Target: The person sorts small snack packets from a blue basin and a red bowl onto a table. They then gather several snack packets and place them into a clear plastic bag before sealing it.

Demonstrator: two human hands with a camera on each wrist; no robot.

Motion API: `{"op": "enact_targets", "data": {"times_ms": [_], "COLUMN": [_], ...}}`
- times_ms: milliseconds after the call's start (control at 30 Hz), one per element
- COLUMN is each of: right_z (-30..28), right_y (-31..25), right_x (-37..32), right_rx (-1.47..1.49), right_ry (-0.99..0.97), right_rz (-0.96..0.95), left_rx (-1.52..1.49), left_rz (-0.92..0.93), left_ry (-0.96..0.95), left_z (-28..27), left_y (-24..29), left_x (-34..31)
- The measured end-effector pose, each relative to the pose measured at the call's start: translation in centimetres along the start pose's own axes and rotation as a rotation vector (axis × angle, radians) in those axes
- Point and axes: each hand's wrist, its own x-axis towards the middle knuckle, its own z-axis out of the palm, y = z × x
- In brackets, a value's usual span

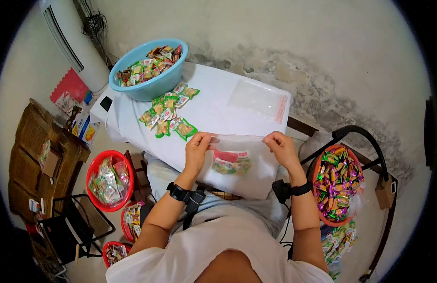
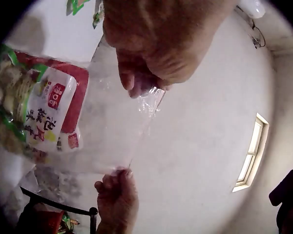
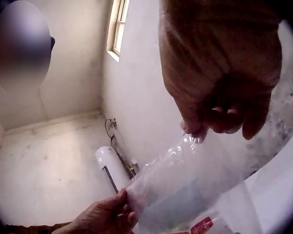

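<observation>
A clear plastic bag point(image 1: 260, 160) is stretched between both hands by its top corners. My left hand point(image 1: 196, 152) pinches its left corner and my right hand point(image 1: 283, 150) pinches the right one. Low in the bag lie several snack packets point(image 2: 51, 105), green-edged and white with red labels, and a flat red piece point(image 2: 77, 100) behind them. Beyond the left hand, similar green-edged packets point(image 1: 164, 112) lie loose on the white-covered table point(image 1: 211, 101). Another clear bag point(image 1: 256, 101), with a red-striped edge, lies flat on the table's far right.
A blue basin point(image 1: 150, 89) full of packets stands at the table's far left, near a dark phone point(image 1: 106, 103). Red tubs point(image 1: 89, 184) of packets stand on the left. At right, a basket point(image 1: 338, 184) of purple and green wrapped snacks sits by a black bar point(image 1: 369, 137).
</observation>
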Motion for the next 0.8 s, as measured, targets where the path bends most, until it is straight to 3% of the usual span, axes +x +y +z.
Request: {"op": "enact_targets", "data": {"times_ms": [167, 433, 500, 533, 600, 700, 800], "right_z": [0.2, 0.0, 0.1, 0.4, 2.0, 5.1, 7.2], "right_y": [-0.6, -1.1, -1.3, -2.3, -4.9, -6.6, -5.8], "right_x": [-0.6, -0.8, -0.9, -0.9, -0.7, 0.1, 1.0], "right_rx": [0.061, 0.020, -0.317, -0.318, -0.495, -0.491, -0.533], "right_ry": [0.032, 0.011, 0.146, 0.144, 0.316, 0.163, 0.049], "right_rz": [0.025, 0.045, -0.340, -0.339, -0.610, -0.708, -0.675], "left_rx": [0.240, 0.164, 0.129, 0.136, 0.144, 0.162, 0.144], "left_rz": [-0.030, -0.018, -0.012, 0.001, 0.010, 0.015, 0.014], "left_ry": [-0.150, -0.059, -0.053, -0.043, -0.036, -0.046, -0.030], "left_z": [0.2, 1.0, 1.1, 1.3, 1.6, 1.9, 1.7], "left_y": [1.9, 1.6, 1.4, 1.5, 1.5, 1.4, 1.2], "left_x": [0.0, -0.2, -0.5, -0.6, -0.9, -1.1, -1.2]}}
